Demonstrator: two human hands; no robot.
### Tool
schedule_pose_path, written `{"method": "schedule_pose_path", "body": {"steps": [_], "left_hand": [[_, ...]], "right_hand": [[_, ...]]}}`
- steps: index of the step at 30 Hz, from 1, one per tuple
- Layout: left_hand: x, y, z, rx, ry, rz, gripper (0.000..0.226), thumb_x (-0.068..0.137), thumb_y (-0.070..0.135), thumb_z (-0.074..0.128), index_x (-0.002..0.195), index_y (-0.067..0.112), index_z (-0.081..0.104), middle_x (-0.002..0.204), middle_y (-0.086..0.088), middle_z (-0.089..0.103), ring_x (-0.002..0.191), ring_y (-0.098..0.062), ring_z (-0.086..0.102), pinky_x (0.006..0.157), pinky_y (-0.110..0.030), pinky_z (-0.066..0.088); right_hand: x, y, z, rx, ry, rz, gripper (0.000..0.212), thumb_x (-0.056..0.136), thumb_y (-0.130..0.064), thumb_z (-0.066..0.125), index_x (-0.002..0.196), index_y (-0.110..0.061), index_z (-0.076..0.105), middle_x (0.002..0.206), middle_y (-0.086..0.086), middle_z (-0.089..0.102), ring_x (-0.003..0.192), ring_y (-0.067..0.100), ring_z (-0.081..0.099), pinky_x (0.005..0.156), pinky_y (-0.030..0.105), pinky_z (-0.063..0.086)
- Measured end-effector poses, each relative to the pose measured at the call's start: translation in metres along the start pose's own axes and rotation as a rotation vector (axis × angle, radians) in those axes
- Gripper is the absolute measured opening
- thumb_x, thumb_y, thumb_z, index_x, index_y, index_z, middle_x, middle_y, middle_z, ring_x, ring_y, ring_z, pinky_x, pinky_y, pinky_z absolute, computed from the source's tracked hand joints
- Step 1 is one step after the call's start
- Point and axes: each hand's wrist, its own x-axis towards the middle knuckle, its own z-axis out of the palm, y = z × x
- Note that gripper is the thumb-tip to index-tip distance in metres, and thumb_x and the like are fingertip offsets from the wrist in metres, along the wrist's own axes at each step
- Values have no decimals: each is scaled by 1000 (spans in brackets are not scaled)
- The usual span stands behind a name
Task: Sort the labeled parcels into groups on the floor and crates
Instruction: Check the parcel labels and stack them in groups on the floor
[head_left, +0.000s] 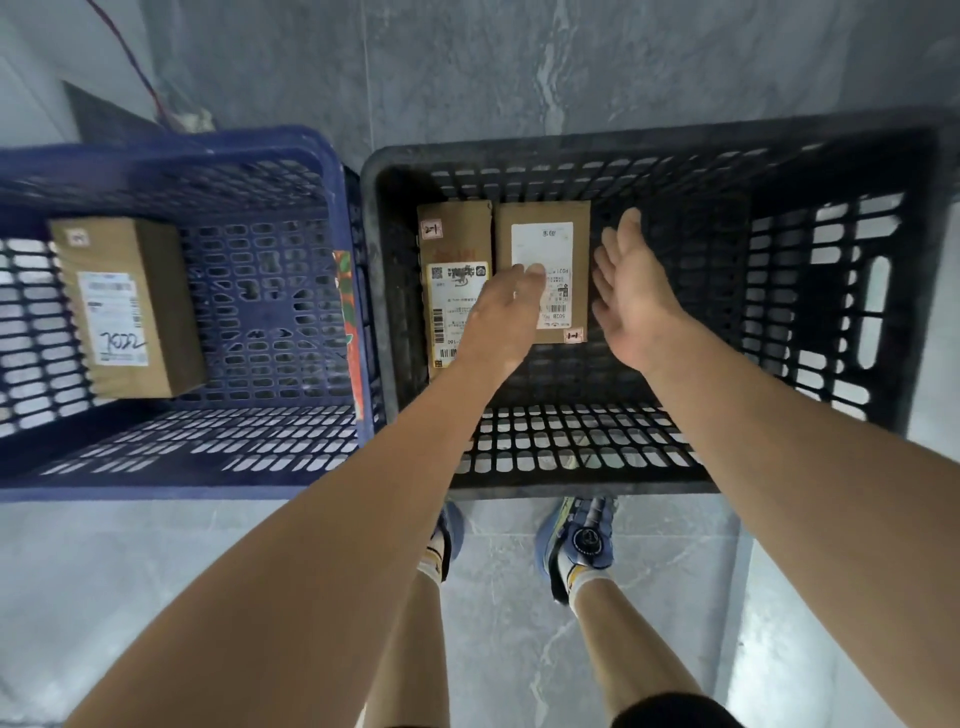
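Standing at the near wall of a black plastic crate with slotted walls, a person holds both bare arms out over it. Two flat brown cardboard parcels lie on the bottom of this crate, in its left half, side by side with their long edges touching. The left brown parcel with a yellow-framed label lies along the left wall of the black crate. The right brown parcel with a large white label lies near the middle of the crate.

The left hand is above both parcels, back side up, with fingers only lightly bent and holding nothing. Its fingertips are over the white label; I cannot tell if they touch it. The right hand is just to the right of the white-label parcel, wide open, palm turned toward the parcel, fingers straight and holding nothing.

A blue plastic crate with slotted walls stands against the left side of the black crate. One thicker brown cardboard box with handwritten digits on its label lies inside it, at the side far from the black crate. Both crates stand on a grey marbled tile floor. Blue sport shoes are just before the near wall of the black crate.
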Motion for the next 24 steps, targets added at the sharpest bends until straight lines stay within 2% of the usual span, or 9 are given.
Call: {"method": "schedule_pose_path", "body": {"steps": [2, 3, 5, 10, 12, 16, 21, 24], "left_hand": [[-21, 22, -11, -54, 6, 21, 59, 106, 56, 32, 153, 24, 46, 155, -1, 50, 144, -21, 43, 119, -42, 32], [-34, 36, -16, -64, 8, 24, 58, 107, 56, 32, 153, 24, 46, 155, -1, 49, 144, -21, 43, 118, -41, 31], [-68, 68, -30, -78, 16, 18, 61, 106, 61, 32, 154, 26, 43, 158, 0, 45, 145, -21, 40, 119, -41, 29], [-150, 155, -64, -152, 13, 54, 76, 93, 79, 39, 151, 33, 49, 155, 6, 49, 143, -17, 44, 123, -47, 29], [-190, 194, -73, -135, 0, 105, 86, 86, 86, 37, 153, 33, 46, 158, 8, 45, 147, -14, 39, 124, -49, 27], [-267, 268, -90, -123, -81, 251, 108, 68, 97, 35, 156, 35, 42, 162, 11, 39, 149, -10, 36, 124, -50, 27], [-360, 337, -111, -103, -180, 390, 106, 68, 95, 36, 156, 37, 41, 161, 11, 40, 148, -10, 36, 124, -49, 28], [-409, 359, -127, -65, -268, 507, 96, 77, 92, 38, 156, 37, 40, 162, 13, 38, 149, -7, 34, 125, -48, 26]], "right_hand": [[-21, -12, -2, 59, -13, -51, 65, 108, -64, 20, 162, -30, 33, 153, -14, 46, 137, 6, 46, 98, 22, 42], [-34, -20, -4, 95, -2, -74, 66, 107, -65, 20, 163, -31, 31, 164, -8, 38, 150, 12, 36, 114, 30, 34], [-67, -40, -8, 154, -3, -132, 69, 105, -68, 20, 163, -32, 29, 170, -7, 27, 157, 13, 25, 126, 38, 18], [-176, -106, -14, 197, -50, -280, 75, 101, -73, 15, 165, -35, 24, 172, -10, 20, 159, 12, 17, 130, 42, 10], [-222, -135, -18, 196, -55, -347, 82, 94, -77, 17, 165, -35, 21, 173, -10, 18, 159, 11, 15, 130, 42, 9], [-313, -190, -30, 267, 0, -499, 69, 104, -67, 12, 165, -35, 20, 172, -13, 18, 158, 8, 16, 130, 41, 10], [-425, -234, -32, 323, 100, -651, 69, 105, -66, 12, 165, -34, 20, 172, -12, 20, 158, 9, 17, 130, 38, 11], [-488, -248, -21, 389, 156, -722, 71, 104, -68, 13, 166, -33, 18, 171, -12, 22, 156, 6, 21, 126, 31, 17]]}}
